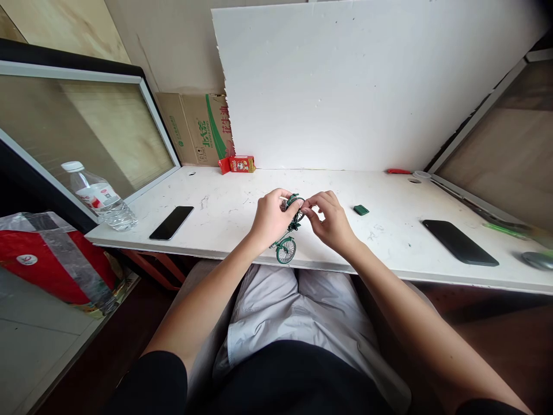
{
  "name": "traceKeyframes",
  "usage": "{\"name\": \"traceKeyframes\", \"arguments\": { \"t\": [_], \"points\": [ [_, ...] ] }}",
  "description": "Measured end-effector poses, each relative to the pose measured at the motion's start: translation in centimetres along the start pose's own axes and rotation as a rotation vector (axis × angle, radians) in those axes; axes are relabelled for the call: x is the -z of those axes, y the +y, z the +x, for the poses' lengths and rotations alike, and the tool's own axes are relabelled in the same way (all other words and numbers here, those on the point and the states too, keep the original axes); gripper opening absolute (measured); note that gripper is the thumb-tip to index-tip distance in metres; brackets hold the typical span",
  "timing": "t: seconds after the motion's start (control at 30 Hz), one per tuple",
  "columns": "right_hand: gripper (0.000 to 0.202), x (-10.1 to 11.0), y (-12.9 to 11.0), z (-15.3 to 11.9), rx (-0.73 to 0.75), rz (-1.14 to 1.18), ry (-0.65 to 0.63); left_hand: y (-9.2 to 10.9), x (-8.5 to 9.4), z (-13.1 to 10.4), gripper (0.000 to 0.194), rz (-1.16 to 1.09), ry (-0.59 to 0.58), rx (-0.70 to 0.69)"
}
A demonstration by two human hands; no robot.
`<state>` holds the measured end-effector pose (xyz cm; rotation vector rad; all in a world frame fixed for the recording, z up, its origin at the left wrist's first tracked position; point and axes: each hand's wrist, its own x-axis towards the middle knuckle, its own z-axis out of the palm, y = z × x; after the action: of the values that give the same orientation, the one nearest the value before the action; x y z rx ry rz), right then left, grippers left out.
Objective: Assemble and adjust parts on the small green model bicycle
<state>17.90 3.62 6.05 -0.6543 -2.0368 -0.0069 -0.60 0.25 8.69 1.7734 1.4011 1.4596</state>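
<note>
A small green model bicycle (286,249) is held over the front part of the white table, one wheel pointing down toward me. My left hand (272,216) is closed round its upper part, thumb lying across the frame near the other wheel. At that upper wheel, my right hand (325,218) has thumb and forefinger pinched together at the rim; whether a tiny part sits between the fingertips cannot be made out. Both hands hide much of the bicycle's middle. To the right of my right hand lies a small dark green piece (361,210), flat on the table.
A phone (171,222) and a water bottle (103,199) are on the left of the table (224,207). At the back stand a small red box (242,164) and a cardboard carton (194,129) beside a white board (345,86). A black flat object (460,242) lies right.
</note>
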Motion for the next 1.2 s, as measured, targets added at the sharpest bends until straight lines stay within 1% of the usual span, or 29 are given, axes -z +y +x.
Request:
{"name": "traceKeyframes", "arguments": {
  "t": [0.1,0.2,0.3,0.6,0.83,1.03,1.2],
  "points": [
    [0.011,0.3,-0.1,0.2,-0.044,0.049,-0.02,-0.1,0.0,0.0,0.022,-0.013,0.004,-0.009],
    [0.014,0.5,0.0,0.2,-0.064,0.084,-0.05,-0.3,-0.1,-0.1,0.023,-0.04,0.009,-0.012],
    [0.018,0.6,0.2,0.1,-0.082,0.126,-0.052,-0.4,-0.2,-0.1,0.023,-0.047,0.002,-0.017],
    [0.036,0.2,0.9,-0.2,-0.284,0.31,-0.075,-0.4,-0.2,-0.1,0.025,-0.039,0.012,-0.019],
    [0.038,0.4,0.7,-0.1,-0.332,0.369,-0.112,-0.4,0.0,0.1,0.024,-0.049,-0.025,0.024],
    [0.039,0.4,0.6,-0.1,-0.364,0.409,-0.11,-0.8,0.2,0.5,0.031,-0.114,-0.057,0.079],
    [0.039,0.6,0.4,0.0,-0.436,0.501,-0.124,-0.8,0.3,0.6,0.03,-0.122,-0.098,0.118]
  ]
}}
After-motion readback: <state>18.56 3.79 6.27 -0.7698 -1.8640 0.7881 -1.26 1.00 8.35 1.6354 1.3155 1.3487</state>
